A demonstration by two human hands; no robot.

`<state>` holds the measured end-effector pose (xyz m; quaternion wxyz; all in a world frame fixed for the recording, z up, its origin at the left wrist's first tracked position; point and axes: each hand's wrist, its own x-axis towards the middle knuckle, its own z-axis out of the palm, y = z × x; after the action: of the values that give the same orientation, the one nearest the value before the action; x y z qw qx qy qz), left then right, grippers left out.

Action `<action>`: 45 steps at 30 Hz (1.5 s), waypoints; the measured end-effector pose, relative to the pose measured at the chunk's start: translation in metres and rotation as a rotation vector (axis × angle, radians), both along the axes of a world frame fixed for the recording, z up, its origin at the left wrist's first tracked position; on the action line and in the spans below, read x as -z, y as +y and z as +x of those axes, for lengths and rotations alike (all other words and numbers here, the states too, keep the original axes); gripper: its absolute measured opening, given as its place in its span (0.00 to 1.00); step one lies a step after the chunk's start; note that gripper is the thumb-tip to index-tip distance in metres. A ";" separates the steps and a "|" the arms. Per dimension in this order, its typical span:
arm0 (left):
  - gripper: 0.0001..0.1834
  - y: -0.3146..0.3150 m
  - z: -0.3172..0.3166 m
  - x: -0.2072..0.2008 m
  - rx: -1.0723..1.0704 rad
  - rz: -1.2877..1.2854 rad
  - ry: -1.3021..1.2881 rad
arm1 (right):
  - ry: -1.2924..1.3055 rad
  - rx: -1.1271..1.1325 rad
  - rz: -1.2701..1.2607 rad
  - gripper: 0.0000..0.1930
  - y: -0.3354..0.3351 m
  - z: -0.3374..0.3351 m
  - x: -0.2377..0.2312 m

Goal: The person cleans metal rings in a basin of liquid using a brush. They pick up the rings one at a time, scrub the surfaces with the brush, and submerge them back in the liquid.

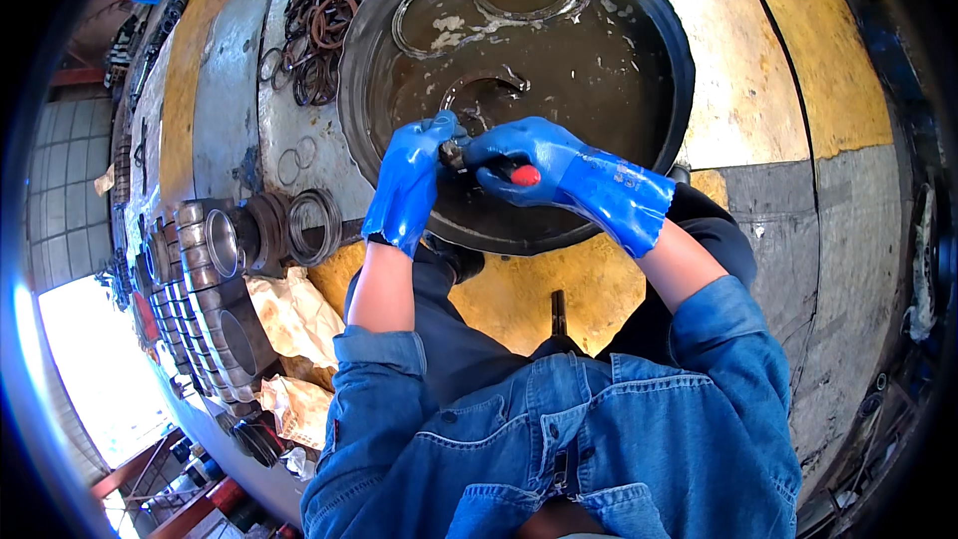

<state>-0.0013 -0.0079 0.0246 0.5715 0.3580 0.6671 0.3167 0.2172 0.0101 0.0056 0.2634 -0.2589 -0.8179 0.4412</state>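
Both my hands wear blue rubber gloves and meet over the near part of a round black tub of murky brown liquid. My left hand is closed on a dark, wet metal ring, whose curved part shows beyond the fingers; the rest is hidden by gloves or liquid. My right hand is wrapped round a tool with a red handle end; its working end is hidden. Between the gloves shows a small dark piece, which I cannot tell apart from ring or tool.
More large rings lie in the tub's far part. Left of it are a heap of rusty rings and thin rings on metal plates. Stacked metal cylinders and brown paper stand near my left. A short rod is between my legs.
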 end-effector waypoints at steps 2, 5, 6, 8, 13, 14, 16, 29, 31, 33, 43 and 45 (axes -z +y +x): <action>0.22 0.001 0.002 0.008 -0.049 0.003 -0.062 | -0.141 -0.063 0.052 0.14 -0.003 0.009 0.005; 0.24 0.002 0.006 0.006 -0.012 0.029 0.017 | -0.376 -0.078 0.163 0.12 -0.005 0.028 0.019; 0.22 0.003 0.005 0.006 0.020 0.016 0.048 | -0.493 -0.021 0.101 0.12 -0.003 0.034 0.021; 0.19 0.007 0.001 0.004 0.084 -0.006 0.110 | -0.724 0.095 -0.022 0.14 -0.001 0.042 0.018; 0.20 0.005 0.002 0.021 0.041 0.087 0.022 | -0.608 0.499 -0.325 0.15 0.005 0.041 -0.001; 0.21 0.005 0.004 0.021 0.043 0.126 0.022 | -0.448 0.510 -0.452 0.16 0.003 0.039 -0.008; 0.20 0.006 -0.001 0.019 -0.024 0.210 -0.017 | -0.121 0.520 -0.697 0.17 -0.008 0.033 -0.019; 0.14 0.005 -0.014 0.004 0.016 0.128 -0.103 | 0.116 0.942 -0.510 0.14 0.031 0.038 0.046; 0.14 0.007 -0.007 0.004 0.035 0.122 -0.053 | 0.021 0.921 -0.708 0.15 0.039 0.055 0.057; 0.14 0.008 -0.005 0.012 0.059 0.132 -0.059 | 0.078 0.906 -0.781 0.16 0.038 0.056 0.048; 0.17 0.001 0.016 0.017 0.212 0.236 -0.040 | 0.235 0.638 -0.740 0.18 0.017 0.032 -0.028; 0.17 -0.002 0.020 0.012 0.174 0.239 -0.043 | 0.214 0.748 -0.818 0.18 0.026 0.043 -0.010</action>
<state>0.0182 -0.0097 0.0128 0.5644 0.4729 0.5787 0.3507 0.2601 0.0362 0.0156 0.3614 -0.5662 -0.4013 0.6227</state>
